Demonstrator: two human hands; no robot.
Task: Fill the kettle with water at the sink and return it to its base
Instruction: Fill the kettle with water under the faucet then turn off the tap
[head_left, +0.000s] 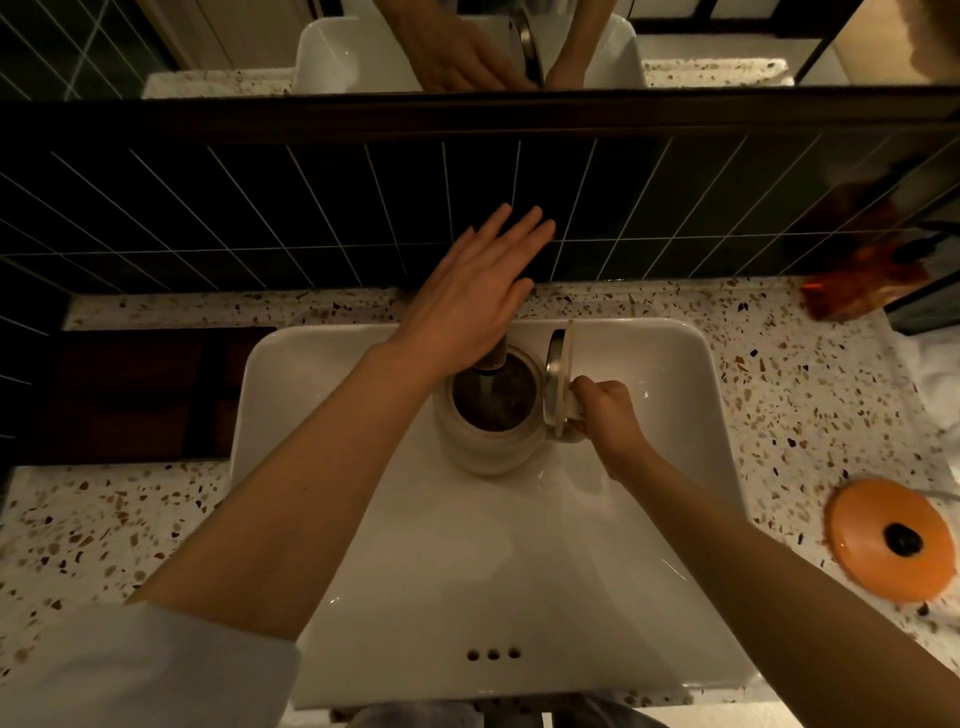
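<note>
A cream kettle (488, 441) stands inside the white sink (675, 374) with its lid (558, 384) flipped up on the right. Water runs from the tap spout (493, 358) into the kettle's dark mouth. My right hand (605, 410) is closed around the kettle's handle on its right side. My left hand (478, 286) hovers flat with fingers spread over the tap, above the back of the sink; whether it touches the tap lever under it is hidden. The round orange kettle base (891, 538) lies on the counter to the right of the sink.
The terrazzo counter (104, 525) surrounds the sink. Dark tiles (260, 218) and a mirror (467, 47) rise behind it. An amber object (852, 286) stands at the back right, with white cloth (935, 374) beside it. A dark recess (130, 395) lies left of the sink.
</note>
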